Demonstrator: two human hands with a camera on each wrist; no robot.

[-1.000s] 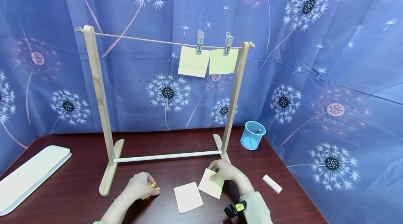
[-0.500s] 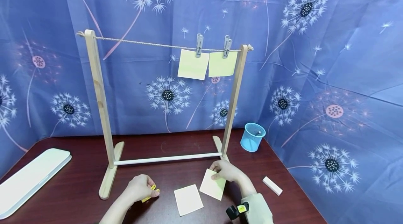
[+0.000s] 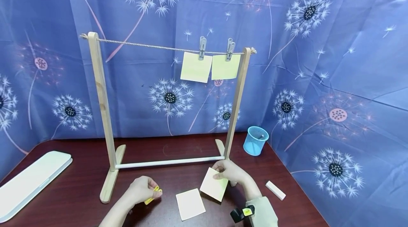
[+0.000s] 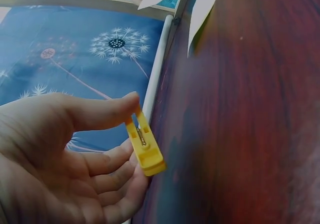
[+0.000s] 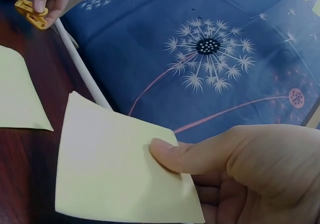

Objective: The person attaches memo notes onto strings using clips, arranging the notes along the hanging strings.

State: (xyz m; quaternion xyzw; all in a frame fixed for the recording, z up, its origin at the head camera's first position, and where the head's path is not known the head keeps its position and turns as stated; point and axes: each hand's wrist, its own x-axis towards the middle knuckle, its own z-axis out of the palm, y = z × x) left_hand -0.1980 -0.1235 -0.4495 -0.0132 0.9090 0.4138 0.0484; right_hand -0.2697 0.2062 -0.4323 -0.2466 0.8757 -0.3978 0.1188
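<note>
My left hand [image 3: 142, 189] pinches a yellow clothespin [image 4: 146, 146] by its handle ends, between thumb and fingers. In my right hand [image 3: 230, 171] a pale yellow sticky note [image 5: 117, 166] is held by one edge, thumb on its face and fingers behind it. The note tilts up over the table, a shadow beneath it. A second sticky note [image 3: 190, 204] lies flat on the table between the hands. Higher up, two notes, a left one [image 3: 196, 67] and a right one [image 3: 225, 67], hang from the rope [image 3: 146, 45], each under a grey clothespin [image 3: 202, 48].
A wooden frame [image 3: 103, 103] carries the rope, with a white bar [image 3: 169, 162] low across it. At the back right stands a blue mesh cup [image 3: 254, 142]. A white block [image 3: 275, 190] lies at the right, a long white case [image 3: 32, 184] at the left.
The note in my right hand has risen a little and tilted, its lower edge now off the table. My left hand keeps the yellow clothespin in nearly the same place.
</note>
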